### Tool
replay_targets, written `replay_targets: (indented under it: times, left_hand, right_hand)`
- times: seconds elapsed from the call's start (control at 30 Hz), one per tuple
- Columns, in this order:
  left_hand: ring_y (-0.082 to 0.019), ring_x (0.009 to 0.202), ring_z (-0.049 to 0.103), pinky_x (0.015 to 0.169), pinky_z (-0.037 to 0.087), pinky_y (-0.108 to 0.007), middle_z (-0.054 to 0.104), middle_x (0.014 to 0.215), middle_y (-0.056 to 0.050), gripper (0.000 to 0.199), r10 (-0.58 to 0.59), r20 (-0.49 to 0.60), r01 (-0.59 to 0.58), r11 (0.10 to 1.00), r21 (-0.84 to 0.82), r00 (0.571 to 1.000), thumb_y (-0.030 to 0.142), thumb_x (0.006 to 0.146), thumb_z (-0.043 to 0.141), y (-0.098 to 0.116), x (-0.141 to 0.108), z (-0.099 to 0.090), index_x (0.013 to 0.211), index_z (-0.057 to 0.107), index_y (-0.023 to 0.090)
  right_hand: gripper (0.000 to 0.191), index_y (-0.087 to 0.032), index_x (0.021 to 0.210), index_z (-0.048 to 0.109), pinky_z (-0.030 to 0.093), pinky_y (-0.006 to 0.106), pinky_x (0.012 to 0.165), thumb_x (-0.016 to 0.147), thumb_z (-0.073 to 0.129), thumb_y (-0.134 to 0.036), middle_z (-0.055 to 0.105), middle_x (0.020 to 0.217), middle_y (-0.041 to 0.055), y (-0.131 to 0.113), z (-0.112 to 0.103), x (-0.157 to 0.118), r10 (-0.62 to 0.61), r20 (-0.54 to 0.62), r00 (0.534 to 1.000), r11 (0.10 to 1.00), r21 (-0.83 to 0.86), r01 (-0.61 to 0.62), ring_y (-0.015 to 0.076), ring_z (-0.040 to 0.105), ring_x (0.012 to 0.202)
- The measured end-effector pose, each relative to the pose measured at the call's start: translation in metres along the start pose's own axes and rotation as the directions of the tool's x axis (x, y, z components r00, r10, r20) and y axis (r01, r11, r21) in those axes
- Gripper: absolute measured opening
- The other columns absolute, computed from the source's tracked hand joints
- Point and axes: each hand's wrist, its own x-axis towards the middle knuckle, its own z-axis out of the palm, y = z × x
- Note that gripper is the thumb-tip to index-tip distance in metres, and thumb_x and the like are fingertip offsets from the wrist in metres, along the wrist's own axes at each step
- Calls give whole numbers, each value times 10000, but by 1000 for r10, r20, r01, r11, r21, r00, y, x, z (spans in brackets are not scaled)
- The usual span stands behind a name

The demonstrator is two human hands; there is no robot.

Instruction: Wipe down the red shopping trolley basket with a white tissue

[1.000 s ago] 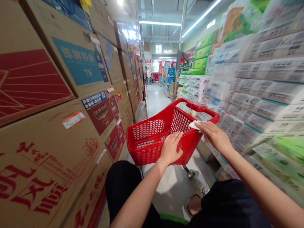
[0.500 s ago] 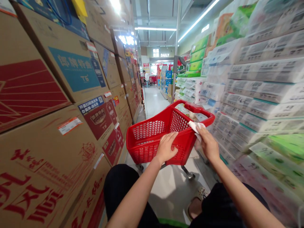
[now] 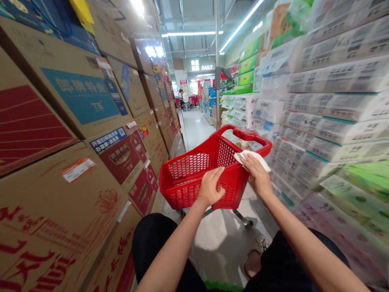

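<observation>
In front of my knees stands a red plastic shopping cart (image 3: pixel 185 190) with perforated sides, its handle toward the right. My left hand (image 3: pixel 211 187) rests on the cart's near top rim, thumb and fingers apart, holding no loose object. Farther right along the same rim, my right hand (image 3: pixel 257 172) presses a white cloth (image 3: pixel 263 162) onto the red plastic near the handle end. Part of the cloth spreads out beyond the fingers, and the rest is hidden under them.
Stacked cardboard boxes (image 3: pixel 75 97) rise close on my left. Tall piles of wrapped tissue packs (image 3: pixel 328 107) line the right. A metal pole (image 3: pixel 217 61) stands behind the cart. The aisle floor (image 3: pixel 194 125) runs back to a seated person (image 3: pixel 184 97).
My right hand has moved slightly left and up along the rim, and the cloth now lies spread flatter. My left hand stays on the rim. The view has shifted a little.
</observation>
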Motion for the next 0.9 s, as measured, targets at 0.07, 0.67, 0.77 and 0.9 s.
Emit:
replay_targets:
  times: [0.07,0.67,0.77,0.9]
  left_hand:
    - [-263,1444,432,1239,288,-483,449,1597,-53,851,1,-5,-1,1000,3,1000,198,752,600,3,0,2,1569,367,239]
    - [-269,1465,401,1249,261,-471,403,1623,-60,893,21,1,-21,995,96,1000,201,771,630,7,-2,7,1600,299,243]
    - [-259,1464,404,1255,247,-464,401,1626,-52,888,15,-5,-15,995,99,1000,198,775,629,10,-3,6,1597,299,253]
    - [-262,1466,401,1260,235,-469,396,1627,-58,904,12,-18,-10,994,108,1000,191,764,633,13,-4,9,1599,291,248]
  right_hand:
    - [598,-345,1534,468,341,496,1245,1002,341,-103,498,1569,-6,-6,5,-5,15,-26,1000,996,86,-13,207,405,1488]
    - [513,-321,1512,504,309,521,1247,1040,333,-215,478,1585,27,-52,54,-45,420,-248,873,887,315,-337,217,384,1500]
    - [516,-313,1520,494,305,520,1246,1041,327,-219,447,1607,28,-30,39,-12,412,-383,827,905,275,-324,222,354,1517]
    - [526,-311,1545,454,301,538,1241,1047,307,-234,432,1616,32,-11,29,19,392,-485,782,920,223,-323,229,344,1522]
